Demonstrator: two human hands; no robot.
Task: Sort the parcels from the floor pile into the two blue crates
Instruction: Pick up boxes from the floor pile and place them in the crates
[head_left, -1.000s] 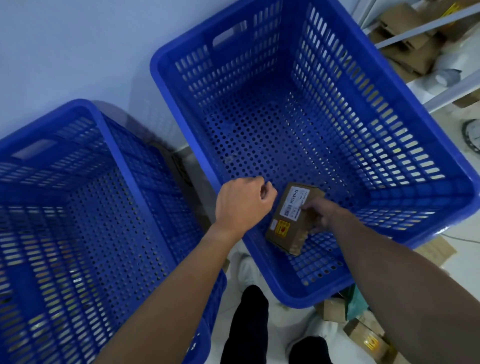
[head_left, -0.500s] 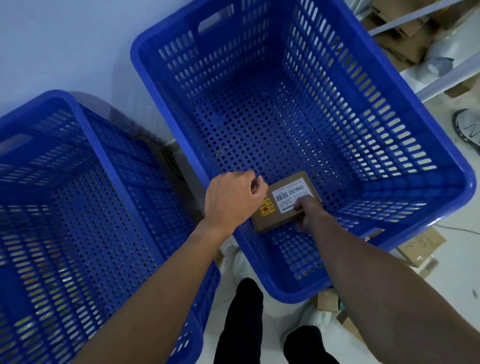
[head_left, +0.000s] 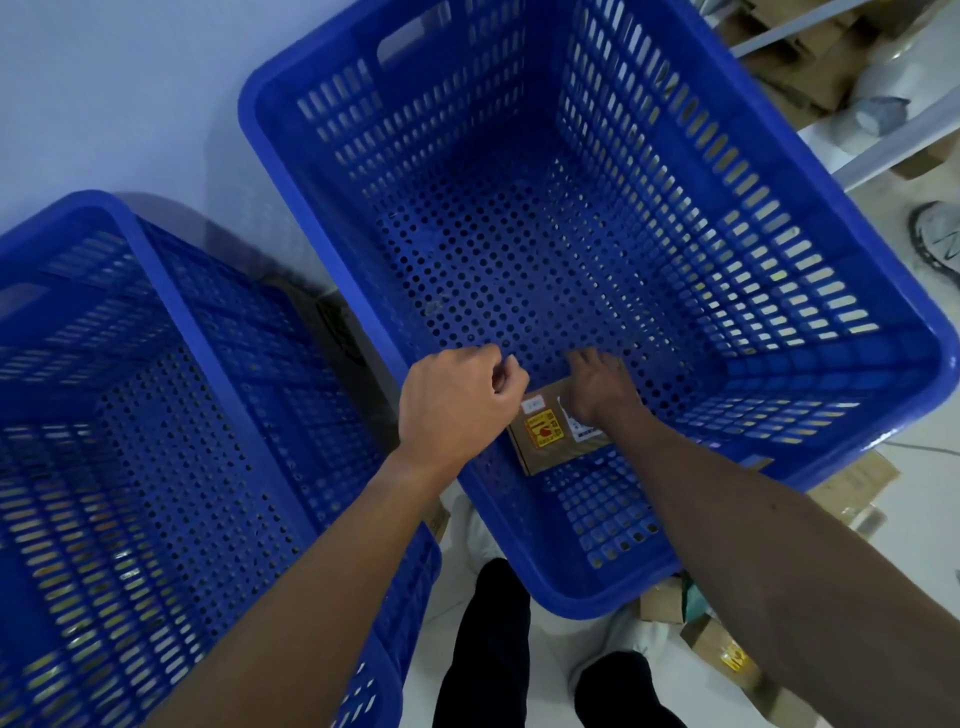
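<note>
We look down on two blue perforated crates standing against a pale wall. The left crate (head_left: 171, 415) shows only its slotted walls and holed floor from here. The right crate (head_left: 597, 218) is larger in view and tilted toward us, with a handle slot in its far wall.

A small brown cardboard parcel (head_left: 556, 441) lies flat on the floor of the right crate, close against the near wall. Its top face carries a yellow sticker with red print (head_left: 543, 428) and a white shipping label (head_left: 582, 426), partly hidden under the wrist.

Our right hand (head_left: 597, 387) reaches inside the right crate and rests palm down on the parcel's far end, fingers spread forward over its edge and onto the crate floor. The fingers look extended and loose; we cannot tell whether they grip the box or merely touch it.

Our left hand (head_left: 457, 405) hovers over the near left rim of the same crate, curled into a loose fist with the thumb tucked against the forefinger. It holds nothing we can see and sits just beside the parcel's left edge.

Dark trouser legs (head_left: 493, 644) show between the crates. More brown boxes (head_left: 727, 654) lie on the white floor at lower right. Metal shelving with cardboard (head_left: 810, 67) stands at upper right.
</note>
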